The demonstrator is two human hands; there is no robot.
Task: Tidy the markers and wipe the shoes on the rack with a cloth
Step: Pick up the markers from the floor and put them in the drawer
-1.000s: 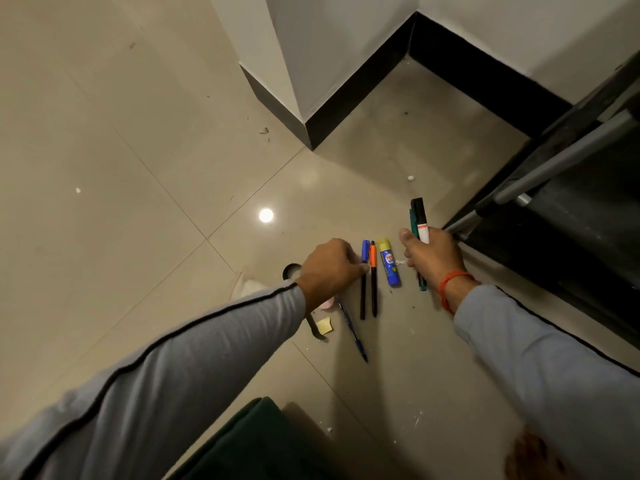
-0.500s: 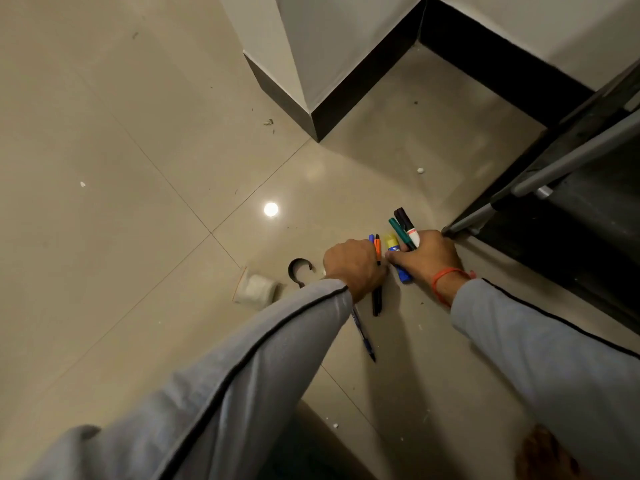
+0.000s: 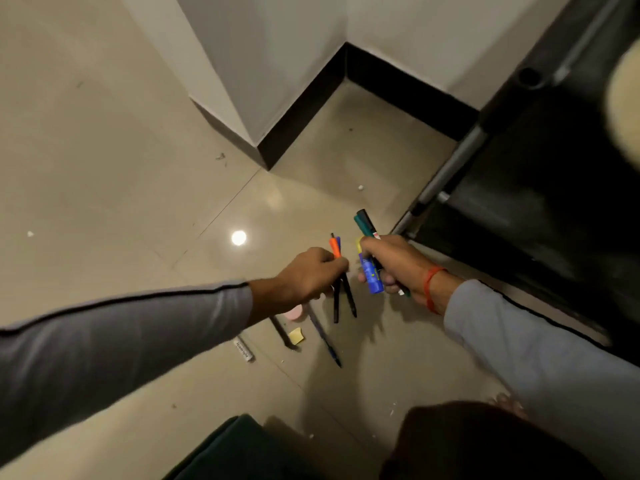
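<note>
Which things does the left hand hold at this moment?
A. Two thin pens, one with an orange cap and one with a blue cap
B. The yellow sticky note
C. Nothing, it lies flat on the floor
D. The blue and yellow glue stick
A: the left hand grips two thin pens with orange and blue caps, while the glue stick is in the right hand and the yellow sticky note lies on the floor.

Surface finishes at the floor corner.
Glossy, smooth tiled floor (image 3: 104,168) mirrors a lamp at 12 o'clock from the plastic markers (image 3: 341,289); metal rack tube (image 3: 453,168) satin; cloth sleeves (image 3: 121,327) matt.
</note>
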